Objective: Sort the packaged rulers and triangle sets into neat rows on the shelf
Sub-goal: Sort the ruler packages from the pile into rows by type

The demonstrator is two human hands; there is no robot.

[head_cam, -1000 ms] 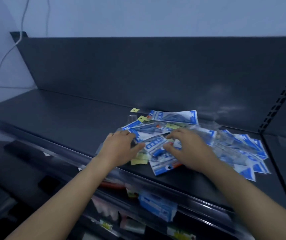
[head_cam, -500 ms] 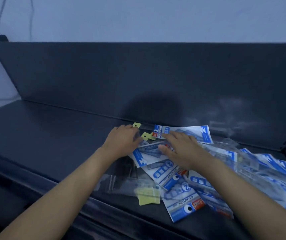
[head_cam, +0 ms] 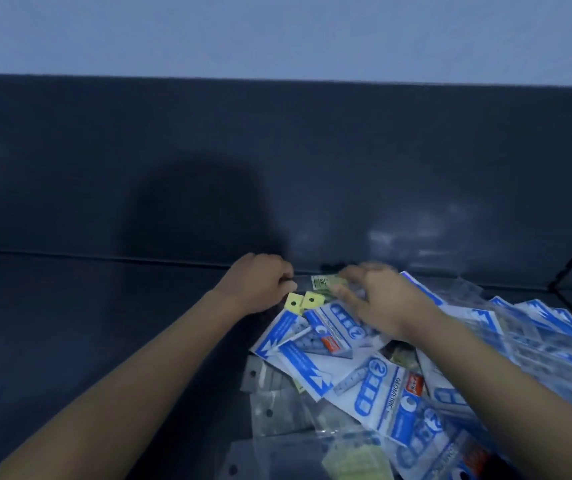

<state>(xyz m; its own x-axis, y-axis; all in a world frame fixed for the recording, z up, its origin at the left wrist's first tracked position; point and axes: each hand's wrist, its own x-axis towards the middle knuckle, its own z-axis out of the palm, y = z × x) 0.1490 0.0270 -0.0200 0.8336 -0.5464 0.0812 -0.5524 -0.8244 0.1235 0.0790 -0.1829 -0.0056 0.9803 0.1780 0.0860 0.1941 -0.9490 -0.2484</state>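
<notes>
Since a moment ago both hands have been moved to the far edge of the pile (head_cam: 399, 386), close to the back panel (head_cam: 277, 168) of the shelf (head_cam: 70, 323). The left hand (head_cam: 260, 285) is clenched on something that cannot be told; the right hand (head_cam: 378, 303) is spread flat on the packs. No row is formed yet. The top pack (head_cam: 326, 332) lies with its long axis diagonal, its yellow tag (head_cam: 310, 300) towards the panel.
</notes>
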